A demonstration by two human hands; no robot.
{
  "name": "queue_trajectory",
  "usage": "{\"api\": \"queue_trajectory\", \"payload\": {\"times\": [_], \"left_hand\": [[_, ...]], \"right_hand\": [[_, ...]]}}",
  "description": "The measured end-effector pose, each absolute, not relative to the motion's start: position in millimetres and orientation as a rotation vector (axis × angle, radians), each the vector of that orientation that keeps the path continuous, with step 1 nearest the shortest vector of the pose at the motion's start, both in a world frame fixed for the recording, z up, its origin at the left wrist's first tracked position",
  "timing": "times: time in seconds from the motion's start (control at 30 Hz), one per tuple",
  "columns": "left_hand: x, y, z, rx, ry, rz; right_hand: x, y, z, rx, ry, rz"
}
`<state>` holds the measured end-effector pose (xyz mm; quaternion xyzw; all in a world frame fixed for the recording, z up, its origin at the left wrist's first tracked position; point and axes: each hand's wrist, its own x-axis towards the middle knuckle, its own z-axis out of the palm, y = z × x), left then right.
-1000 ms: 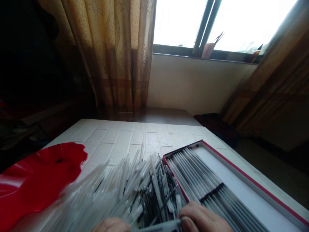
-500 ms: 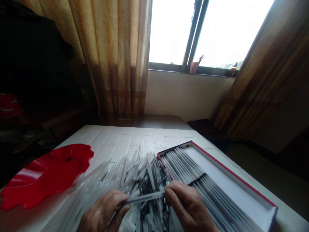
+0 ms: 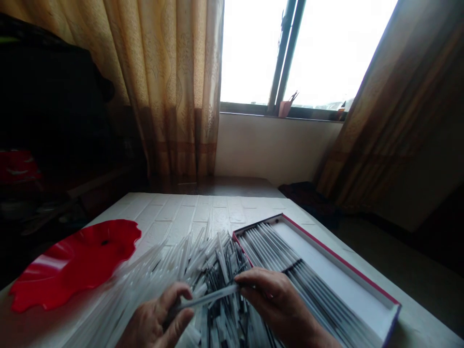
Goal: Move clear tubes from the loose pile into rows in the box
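A slim translucent plastic tube [image 3: 212,297] stretches between my two hands, slightly higher at its right end. My right hand [image 3: 277,299] pinches that end between thumb and fingers. The other end runs into my left hand [image 3: 157,316], whose thumb and forefinger stand a little apart around it; its hold looks loose. Beneath both hands lies a loose pile of clear tubes [image 3: 174,258] mixed with thin dark rods [image 3: 219,273]. Just right of my right hand, a shallow red-edged box [image 3: 337,275] holds a row of filled-looking tubes [image 3: 311,285] laid side by side.
A red wavy-rimmed plastic dish [image 3: 72,266] sits on the left of the white brick-patterned table [image 3: 181,208]. Beyond are a curtain [image 3: 174,96], a window and a small pink cup [image 3: 284,108] on the sill.
My left thumb and forefinger have spread apart around the tube's end. My right hand has shifted slightly left and up with the tube. The camera view has moved a little.
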<state>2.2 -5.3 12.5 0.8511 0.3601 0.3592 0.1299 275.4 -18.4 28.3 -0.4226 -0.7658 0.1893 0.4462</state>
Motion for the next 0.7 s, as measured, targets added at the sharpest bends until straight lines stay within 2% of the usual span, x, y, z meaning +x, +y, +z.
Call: {"api": "queue_trajectory", "payload": {"times": [0.33,0.57,0.7], "left_hand": [[10.2,-2.9,16.2,2.606,1.085,1.373],[6.6,-9.3,12.7,2.585,1.113,1.238],[7.9,-9.6,9.9,2.605,1.104,1.297]], "right_hand": [[277.4,-16.4,25.3,-1.151,-1.799,0.535],[275.9,-17.8,32.6,-1.154,-1.748,0.555],[275.7,-17.2,30.9,-1.180,-1.698,0.635]]}}
